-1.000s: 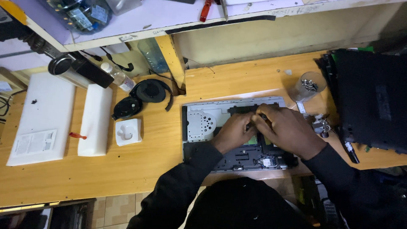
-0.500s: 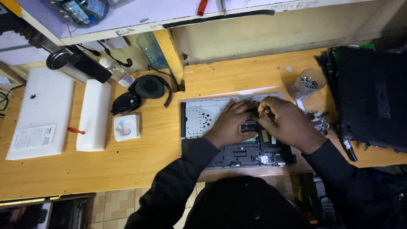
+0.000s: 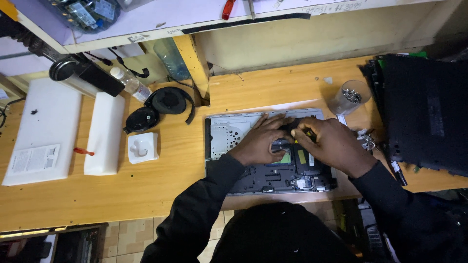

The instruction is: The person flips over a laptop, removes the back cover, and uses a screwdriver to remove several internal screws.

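chassis: opened laptop base, cover off, internals exposed, on bench centre.
left hand: fingers spread flat on chassis.
right hand: pinching yellow-handled screwdriver over chassis.
remaining: board not yet removed; screw cup beyond chassis's right corner.

An electronics repair workshop, seen from above a wooden workbench.

An opened laptop chassis lies on the bench with its circuit parts bare, and a stack of black laptop shells sits at the right edge. A clear cup of screws stands near them. White device casings lie to the left beside black headphones. On the shelf above are a red-handled tool and a tub of circuit boards. The floor under the bench is tiled.
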